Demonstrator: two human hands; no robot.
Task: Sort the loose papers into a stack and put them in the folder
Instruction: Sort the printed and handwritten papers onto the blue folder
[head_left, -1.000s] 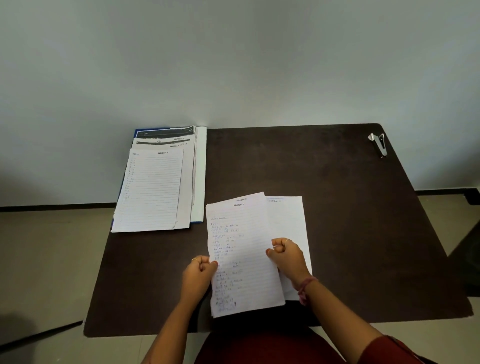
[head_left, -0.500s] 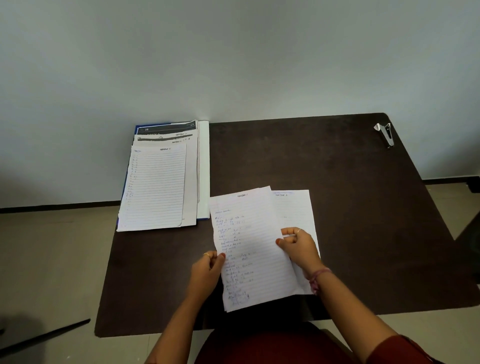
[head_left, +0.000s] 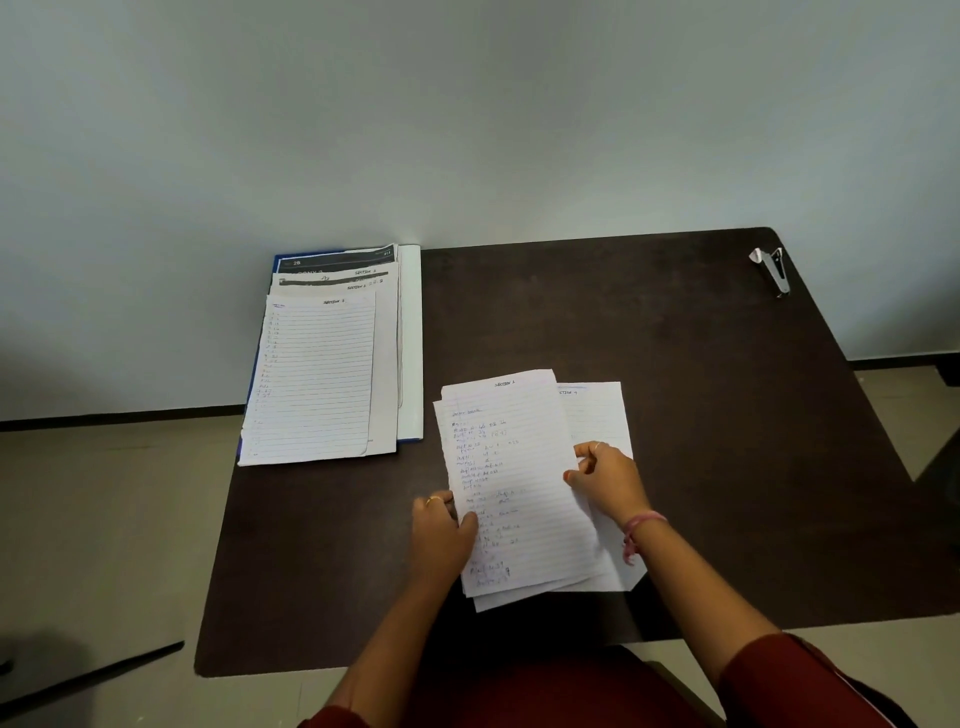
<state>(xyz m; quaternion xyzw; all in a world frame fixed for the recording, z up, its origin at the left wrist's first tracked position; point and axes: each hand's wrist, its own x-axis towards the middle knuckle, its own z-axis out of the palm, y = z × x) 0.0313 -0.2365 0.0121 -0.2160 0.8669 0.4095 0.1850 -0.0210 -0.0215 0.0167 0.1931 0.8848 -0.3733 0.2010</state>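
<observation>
Two hands (head_left: 524, 499), three loose sheets (head_left: 519, 467)

Bare table (head_left: 649, 332) lies between folder stack (head_left: 332, 364) and staple remover (head_left: 774, 270).

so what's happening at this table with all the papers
A person is gathering loose lined papers near the front of a dark table. The left hand grips the top handwritten sheet at its left edge and the right hand pinches its right edge; more sheets lie fanned underneath. At the far left an open folder already carries a stack of sheets. A staple remover sits untouched at the far right corner.
</observation>
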